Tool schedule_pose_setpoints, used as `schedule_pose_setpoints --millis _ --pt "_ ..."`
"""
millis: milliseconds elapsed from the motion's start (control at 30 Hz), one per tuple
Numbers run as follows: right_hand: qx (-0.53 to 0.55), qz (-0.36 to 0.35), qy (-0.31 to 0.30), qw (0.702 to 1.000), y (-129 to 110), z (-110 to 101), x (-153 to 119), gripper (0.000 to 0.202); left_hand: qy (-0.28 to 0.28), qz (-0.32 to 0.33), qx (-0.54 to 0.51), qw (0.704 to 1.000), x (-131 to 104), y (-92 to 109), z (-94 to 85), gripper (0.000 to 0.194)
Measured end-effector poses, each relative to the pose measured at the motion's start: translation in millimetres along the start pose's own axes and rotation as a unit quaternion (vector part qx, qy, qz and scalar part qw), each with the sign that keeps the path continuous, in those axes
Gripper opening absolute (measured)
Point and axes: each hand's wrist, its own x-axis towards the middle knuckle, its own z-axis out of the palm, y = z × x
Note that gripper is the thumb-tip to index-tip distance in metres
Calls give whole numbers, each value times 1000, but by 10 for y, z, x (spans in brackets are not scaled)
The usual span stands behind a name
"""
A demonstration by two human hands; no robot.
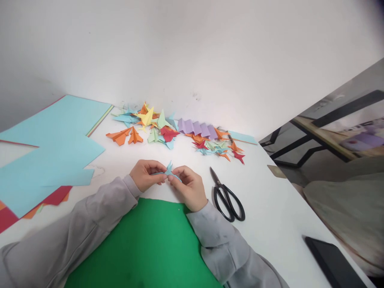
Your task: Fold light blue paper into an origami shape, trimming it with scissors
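Between my two hands is a small light-blue folded paper figure (169, 169), with a pointed tip sticking up. My left hand (147, 175) pinches its left side between thumb and fingers. On the other side my right hand (189, 187) pinches it as well, thumb and fingertips pressed near the middle. Parts of the figure are covered by the fingers. Both hands are just above the far edge of a green sheet (156, 240) on the white table. To the right of my right hand lie black-handled scissors (223, 192), slightly spread, blades pointing away from me.
Several folded paper planes (146, 117) in many colours lie along the wall, beside a purple pleated strip (196, 129). Large light-blue sheets (69, 136) cover the left of the white table (264, 212). A black phone-like slab (333, 262) sits near the right edge.
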Motion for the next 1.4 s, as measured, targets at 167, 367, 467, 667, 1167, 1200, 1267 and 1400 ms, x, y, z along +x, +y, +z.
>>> schedule_pose_setpoints --millis 167,367,467,667,1167,1200,1267,1400 --pt "102 65 -75 990 6 -24 46 24 -24 -19 0 1000 14 -11 -21 22" --pt "150 95 -64 982 -45 -36 80 24 -15 -29 -3 999 27 -69 -2 33" --pt "160 101 -66 980 -46 -38 86 24 -10 -33 -8 999 28 -77 8 33" --pt "178 93 -65 978 -34 -24 89 23 -10 -32 -20 999 27 -27 -1 30" --pt "276 94 -40 956 -66 96 112 17 47 -13 -103 994 42 -45 62 27" --pt "283 96 -35 954 -72 103 113 16 48 -17 -109 993 44 -42 63 26" --pt "297 100 -23 949 -80 112 114 15 43 -31 -132 990 47 -33 67 26" --pt "334 132 -4 933 -92 117 120 14 40 -51 -172 983 53 -18 78 25"
